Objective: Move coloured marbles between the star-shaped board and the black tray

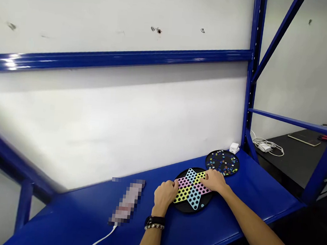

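Observation:
A star-shaped Chinese checkers board [193, 200] with pink, yellow and blue points full of dark holes lies over a round black tray [186, 208]. My left hand [165, 195] has its fingers closed on the board's left edge; a dark band and a beaded bracelet circle that wrist. At the upper right edge, my right hand [215, 180] grips the board between thumb and fingers. Both palms hide parts of the outer points. Just behind the right hand sits a second round black tray [210, 157] with many coloured marbles scattered in it.
The blue shelf top [139, 227] carries a blurred-out flat object [127, 203] joined to a white cable [103, 239] on the left. A white charger [234, 147] stands by the blue upright [250, 88]. A black table [282, 138] holds cables beyond it.

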Available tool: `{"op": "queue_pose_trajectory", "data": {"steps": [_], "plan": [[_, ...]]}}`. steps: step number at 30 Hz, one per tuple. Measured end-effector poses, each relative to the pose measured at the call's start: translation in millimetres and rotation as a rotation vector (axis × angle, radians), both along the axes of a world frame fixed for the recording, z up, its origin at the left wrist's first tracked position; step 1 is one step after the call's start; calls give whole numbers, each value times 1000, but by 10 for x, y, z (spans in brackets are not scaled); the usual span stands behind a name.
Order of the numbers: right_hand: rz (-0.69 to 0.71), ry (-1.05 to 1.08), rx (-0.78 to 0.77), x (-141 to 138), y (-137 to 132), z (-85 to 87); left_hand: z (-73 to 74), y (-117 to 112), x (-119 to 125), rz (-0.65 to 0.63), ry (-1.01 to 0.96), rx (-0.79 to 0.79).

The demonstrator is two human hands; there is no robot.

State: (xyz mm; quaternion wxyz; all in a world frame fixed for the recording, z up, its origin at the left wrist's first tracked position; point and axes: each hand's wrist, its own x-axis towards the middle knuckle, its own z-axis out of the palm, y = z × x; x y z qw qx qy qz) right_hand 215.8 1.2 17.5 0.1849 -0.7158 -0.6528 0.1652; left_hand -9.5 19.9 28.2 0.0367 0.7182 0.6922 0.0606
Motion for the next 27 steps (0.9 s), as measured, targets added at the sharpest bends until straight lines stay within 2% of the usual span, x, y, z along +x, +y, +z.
{"op": "queue_pose_trajectory", "data": {"steps": [8, 18, 23, 27], "plan": [[2, -6, 8, 1, -5, 1, -7, 21, -19, 10, -12, -22], [-18, -7, 27, -12, -1, -25, 83, 67, -81, 109, -87, 10], [-16, 1, 25, -13, -11, -15, 44, 33, -33, 83, -61, 4], [-24, 17, 24, -12, -14, 14, 70, 18, -4, 77, -104, 42]]}}
